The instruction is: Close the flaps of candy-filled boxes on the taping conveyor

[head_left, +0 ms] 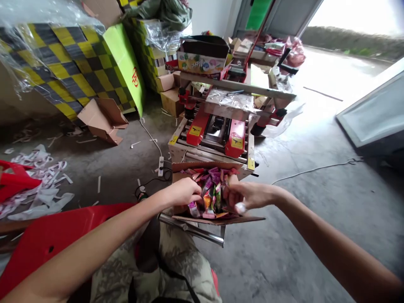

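Observation:
An open cardboard box (244,219) sits low in front of me, full of small shiny packets (214,191) in purple, pink, green and orange. My left hand (184,191) reaches over the box's left side with fingers curled down among the packets. Just below those fingers lies a purple and white packet (193,209). At the right side, my right hand (249,195) has its fingers bent inward against the packets. Something small and white (240,208) shows at its thumb. What either hand's fingers close on is hidden.
Beyond the box stands a roller machine (217,130) with red guides and a printed carton (203,59) on top. A red plastic stool (63,240) is at left. A power strip (160,166), cables and paper scraps lie on the floor. Checkered boxes (75,67) are stacked behind.

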`<state>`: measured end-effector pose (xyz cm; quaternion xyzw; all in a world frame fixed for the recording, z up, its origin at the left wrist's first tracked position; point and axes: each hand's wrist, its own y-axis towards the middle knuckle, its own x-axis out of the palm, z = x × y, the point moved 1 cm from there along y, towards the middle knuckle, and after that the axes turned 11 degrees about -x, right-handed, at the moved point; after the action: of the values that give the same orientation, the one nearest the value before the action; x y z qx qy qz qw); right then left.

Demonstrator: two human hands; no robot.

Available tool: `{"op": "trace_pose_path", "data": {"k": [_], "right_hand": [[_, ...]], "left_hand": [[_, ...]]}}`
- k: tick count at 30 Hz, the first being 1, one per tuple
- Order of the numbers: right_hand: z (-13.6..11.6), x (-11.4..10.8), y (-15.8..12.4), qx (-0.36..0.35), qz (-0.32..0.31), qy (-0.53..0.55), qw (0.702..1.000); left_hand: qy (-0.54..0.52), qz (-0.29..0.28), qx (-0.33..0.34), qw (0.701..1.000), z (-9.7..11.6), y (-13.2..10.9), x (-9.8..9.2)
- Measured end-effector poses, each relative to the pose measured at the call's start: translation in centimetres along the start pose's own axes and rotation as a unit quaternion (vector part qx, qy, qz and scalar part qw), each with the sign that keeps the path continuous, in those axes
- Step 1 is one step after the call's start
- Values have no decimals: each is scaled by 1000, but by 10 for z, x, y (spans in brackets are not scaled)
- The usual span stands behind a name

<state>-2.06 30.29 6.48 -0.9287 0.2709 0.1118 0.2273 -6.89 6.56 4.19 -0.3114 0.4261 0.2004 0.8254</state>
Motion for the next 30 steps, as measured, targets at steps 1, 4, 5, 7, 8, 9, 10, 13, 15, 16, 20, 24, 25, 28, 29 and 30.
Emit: {"op": "trace_pose_path", "data": {"k": [1, 4, 5, 7, 8, 9, 10, 13, 15, 16, 20, 24, 25, 28, 29, 30], "right_hand": [[-4, 3, -3, -16, -15, -17, 1000], [-8, 8, -10, -37, 8, -86, 996], [-7, 9, -10, -30, 30, -90, 995], [-2, 9, -6, -21, 72, -68, 995], [1, 8, -2, -17, 93, -61, 994], [5, 7, 2, -14, 116, -62, 991], [10, 7, 6, -10, 142, -69, 987], [22, 11, 12, 15, 216, -82, 973], [29, 21, 10, 18, 290, -108, 951], [31, 28, 8, 14, 345, -141, 928], [40, 67, 7, 16, 605, -299, 738], [44, 108, 27, -46, 689, -247, 680], [43, 114, 31, -66, 685, -221, 691], [42, 123, 34, -78, 664, -176, 722], [41, 123, 33, -74, 660, -170, 728], [39, 123, 32, -69, 657, -167, 732]], "left_hand": [[6, -10, -3, 1000, -1, 6, 2], [-40, -36, -5, 999, -9, 10, 0], [-86, -57, -4, 995, -13, 8, -2], [-211, -122, 11, 970, -23, 1, -6], [-277, -159, 28, 947, -28, -4, -8], [-336, -189, 46, 922, -33, -8, -10], [-380, -209, 64, 899, -38, -11, -11], [-441, -220, 64, 868, -45, -15, -9], [-462, -214, 29, 860, -42, -16, 0], [-478, -213, 13, 852, -37, -18, 7], [-573, -219, -10, 790, 3, -32, 51], [-450, -124, 21, 884, 44, -48, 66], [-379, -86, 26, 921, 49, -50, 61], [-150, 40, 37, 987, 56, -45, 37], [-73, 83, 27, 993, 56, -41, 32], [-11, 116, 8, 993, 57, -36, 30]]}}
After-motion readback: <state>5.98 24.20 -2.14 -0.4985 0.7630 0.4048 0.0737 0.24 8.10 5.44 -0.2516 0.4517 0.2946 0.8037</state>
